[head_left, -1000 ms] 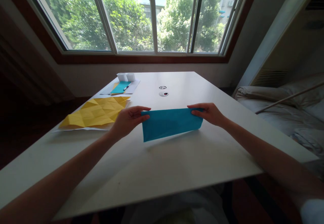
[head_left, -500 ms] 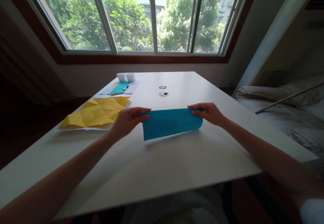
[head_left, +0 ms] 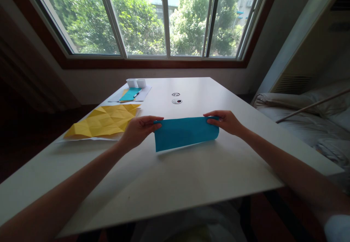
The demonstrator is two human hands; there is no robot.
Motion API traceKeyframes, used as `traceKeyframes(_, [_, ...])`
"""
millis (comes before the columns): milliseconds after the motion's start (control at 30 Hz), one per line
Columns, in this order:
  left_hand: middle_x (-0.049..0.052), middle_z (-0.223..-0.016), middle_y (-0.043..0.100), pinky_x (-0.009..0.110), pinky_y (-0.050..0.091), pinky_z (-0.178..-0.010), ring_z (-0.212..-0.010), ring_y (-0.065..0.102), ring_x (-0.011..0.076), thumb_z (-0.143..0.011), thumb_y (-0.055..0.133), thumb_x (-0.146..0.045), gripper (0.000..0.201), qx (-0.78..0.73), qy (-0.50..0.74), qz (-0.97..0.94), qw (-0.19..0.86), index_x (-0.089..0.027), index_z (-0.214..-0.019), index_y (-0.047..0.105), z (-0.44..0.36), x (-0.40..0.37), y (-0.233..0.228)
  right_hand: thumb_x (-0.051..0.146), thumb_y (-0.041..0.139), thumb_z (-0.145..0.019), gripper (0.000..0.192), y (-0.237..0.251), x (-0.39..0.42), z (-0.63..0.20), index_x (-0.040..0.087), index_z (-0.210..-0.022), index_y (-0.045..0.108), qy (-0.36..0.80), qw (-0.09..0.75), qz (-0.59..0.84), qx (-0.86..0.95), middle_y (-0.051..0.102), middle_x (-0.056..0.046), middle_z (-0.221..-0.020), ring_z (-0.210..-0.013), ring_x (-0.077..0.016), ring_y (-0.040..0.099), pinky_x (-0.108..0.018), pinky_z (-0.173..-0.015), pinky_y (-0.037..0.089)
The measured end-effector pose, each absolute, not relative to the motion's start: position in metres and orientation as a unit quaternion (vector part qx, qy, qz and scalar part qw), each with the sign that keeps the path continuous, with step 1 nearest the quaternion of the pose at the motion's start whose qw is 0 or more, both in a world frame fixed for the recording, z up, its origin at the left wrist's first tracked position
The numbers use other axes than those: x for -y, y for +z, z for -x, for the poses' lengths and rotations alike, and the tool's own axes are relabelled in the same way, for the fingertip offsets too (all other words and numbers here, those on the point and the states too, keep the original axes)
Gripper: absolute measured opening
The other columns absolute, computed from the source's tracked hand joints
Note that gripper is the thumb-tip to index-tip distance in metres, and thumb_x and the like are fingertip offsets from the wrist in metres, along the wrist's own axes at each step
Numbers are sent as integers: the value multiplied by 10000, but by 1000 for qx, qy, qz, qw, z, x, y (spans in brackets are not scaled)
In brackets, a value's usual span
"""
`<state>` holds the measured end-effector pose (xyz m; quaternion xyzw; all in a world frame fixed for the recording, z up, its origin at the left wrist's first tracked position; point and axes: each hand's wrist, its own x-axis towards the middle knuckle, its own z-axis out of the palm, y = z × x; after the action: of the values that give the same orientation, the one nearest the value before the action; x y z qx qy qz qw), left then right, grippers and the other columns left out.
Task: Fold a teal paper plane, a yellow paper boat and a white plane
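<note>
blue paper (head_left: 186, 133) | lower edge drawn up slightly, sheet now flatter | hands unmoved

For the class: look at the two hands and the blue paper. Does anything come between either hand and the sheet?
Nothing visible does. The left hand pinches the blue paper at its left top corner, and the right hand pinches its right top corner. The yellow creased sheet lies apart, off to the left on the table.

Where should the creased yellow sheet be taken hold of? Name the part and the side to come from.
Take the yellow sheet at its near right corner, coming from the right, where the left hand is closest. It lies flat on white paper on the table, but its creases probably lift the edges slightly, so a thumb-and-finger grip could slide under there.
</note>
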<state>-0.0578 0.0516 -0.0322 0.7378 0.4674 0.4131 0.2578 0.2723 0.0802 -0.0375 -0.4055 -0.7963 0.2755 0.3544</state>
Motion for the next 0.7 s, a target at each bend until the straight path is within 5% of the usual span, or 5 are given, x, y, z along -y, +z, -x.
traceKeyframes(700, [41,-741,658,249,519,-588,-645,578,136,-698,680,-399,388,-472,417,-724,281,-157,-1002,677,58,-54,-34,492,576,-762,417,-39,-81,-273,201,-1052,652,295,364,389,793,627,-103,-1065,-934,-247,574,-349,-679,537])
